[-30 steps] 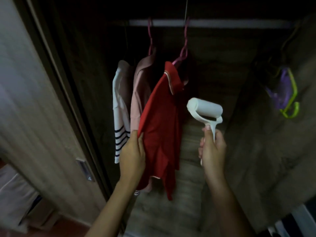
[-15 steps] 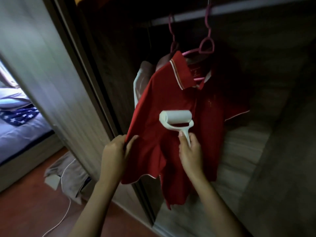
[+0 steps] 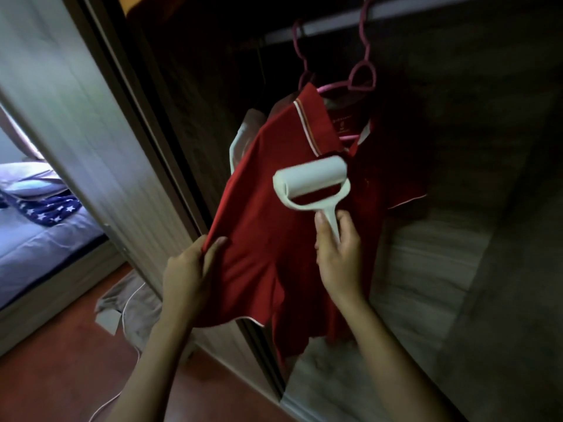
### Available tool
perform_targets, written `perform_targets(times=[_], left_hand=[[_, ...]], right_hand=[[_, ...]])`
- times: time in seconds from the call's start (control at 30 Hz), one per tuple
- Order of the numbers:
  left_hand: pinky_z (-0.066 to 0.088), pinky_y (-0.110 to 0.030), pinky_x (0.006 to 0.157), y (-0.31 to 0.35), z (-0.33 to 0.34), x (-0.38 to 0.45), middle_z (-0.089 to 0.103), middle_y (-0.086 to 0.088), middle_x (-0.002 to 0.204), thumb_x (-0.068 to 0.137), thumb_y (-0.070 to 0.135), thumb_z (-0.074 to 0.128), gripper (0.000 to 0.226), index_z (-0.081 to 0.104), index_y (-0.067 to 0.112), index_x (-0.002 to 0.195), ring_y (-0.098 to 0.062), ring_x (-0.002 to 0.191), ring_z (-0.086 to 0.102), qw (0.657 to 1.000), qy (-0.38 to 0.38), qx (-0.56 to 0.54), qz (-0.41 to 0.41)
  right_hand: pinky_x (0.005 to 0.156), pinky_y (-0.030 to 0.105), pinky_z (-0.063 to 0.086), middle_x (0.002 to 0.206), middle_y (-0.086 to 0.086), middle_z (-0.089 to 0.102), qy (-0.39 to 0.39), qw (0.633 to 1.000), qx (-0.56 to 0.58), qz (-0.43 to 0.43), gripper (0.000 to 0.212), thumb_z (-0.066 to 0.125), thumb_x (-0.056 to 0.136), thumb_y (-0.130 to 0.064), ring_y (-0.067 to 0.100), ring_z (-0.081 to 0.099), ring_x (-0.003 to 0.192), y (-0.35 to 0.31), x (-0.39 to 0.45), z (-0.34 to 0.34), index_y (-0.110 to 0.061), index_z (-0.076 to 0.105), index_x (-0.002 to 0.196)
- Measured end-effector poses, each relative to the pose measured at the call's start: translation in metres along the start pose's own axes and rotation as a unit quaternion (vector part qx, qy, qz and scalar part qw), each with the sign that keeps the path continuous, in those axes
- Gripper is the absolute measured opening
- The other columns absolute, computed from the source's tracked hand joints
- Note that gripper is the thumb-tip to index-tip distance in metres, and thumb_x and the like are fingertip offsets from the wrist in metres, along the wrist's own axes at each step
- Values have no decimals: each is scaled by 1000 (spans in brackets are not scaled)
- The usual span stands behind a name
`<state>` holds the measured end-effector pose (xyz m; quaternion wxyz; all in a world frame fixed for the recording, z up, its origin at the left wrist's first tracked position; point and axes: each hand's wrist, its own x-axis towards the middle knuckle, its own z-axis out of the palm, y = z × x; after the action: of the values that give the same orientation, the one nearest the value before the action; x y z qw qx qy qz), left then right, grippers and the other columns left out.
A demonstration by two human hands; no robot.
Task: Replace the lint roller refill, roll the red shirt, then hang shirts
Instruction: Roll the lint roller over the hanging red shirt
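Note:
A red polo shirt (image 3: 262, 226) hangs on a pink hanger (image 3: 361, 77) from the wardrobe rail (image 3: 457, 4). My left hand (image 3: 190, 269) pinches the shirt's left edge and pulls it out toward me. My right hand (image 3: 339, 251) grips the handle of a white lint roller (image 3: 310, 181), whose roll lies against the shirt's chest just below the collar. Behind the red shirt a pale pink garment (image 3: 243, 135) hangs on a second pink hanger (image 3: 300, 47), mostly hidden.
The sliding wardrobe door (image 3: 91, 123) stands at my left. Past it are a bed (image 3: 36, 239) with a star-patterned cloth, a grey cloth heap (image 3: 134, 306) and a white cable (image 3: 122, 388) on the red-brown floor. The wardrobe's wooden shelf (image 3: 426, 269) lies below the shirt.
The view swung left and closer. My left hand pulled the red shirt outward, and my right hand brought the roller from beside the shirt onto its front, then up toward the collar.

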<state>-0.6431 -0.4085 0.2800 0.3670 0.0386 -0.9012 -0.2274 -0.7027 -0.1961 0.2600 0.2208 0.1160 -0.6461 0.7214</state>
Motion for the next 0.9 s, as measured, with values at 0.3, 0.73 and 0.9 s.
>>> perform_targets(times=[0.3,0.73,0.9], left_hand=[[26,-14,37,12,-9,-4,32,7,29,73,38,78,58,30,34,42,7,34,42,998,-50,25,43],[26,-25,48,-2,-14,-2,60,-19,56,89,4,61,13,64,-5,80,-41,54,61,995,-58,66,43],[32,-30,57,-1,-13,-3,61,-20,63,90,5,55,14,65,-6,89,-42,58,61,996,-44,59,51]], right_hand=[[65,16,42,75,-13,65,-86,983,-113,119,14,46,99,-35,-9,62,75,101,-23,-5,-38,54,88],[62,12,42,81,-1,63,-12,996,-46,71,10,44,101,-31,6,56,68,93,-25,8,-28,53,99],[62,22,43,71,-9,58,-78,979,-128,136,13,46,100,-32,4,56,64,153,-64,6,-25,54,93]])
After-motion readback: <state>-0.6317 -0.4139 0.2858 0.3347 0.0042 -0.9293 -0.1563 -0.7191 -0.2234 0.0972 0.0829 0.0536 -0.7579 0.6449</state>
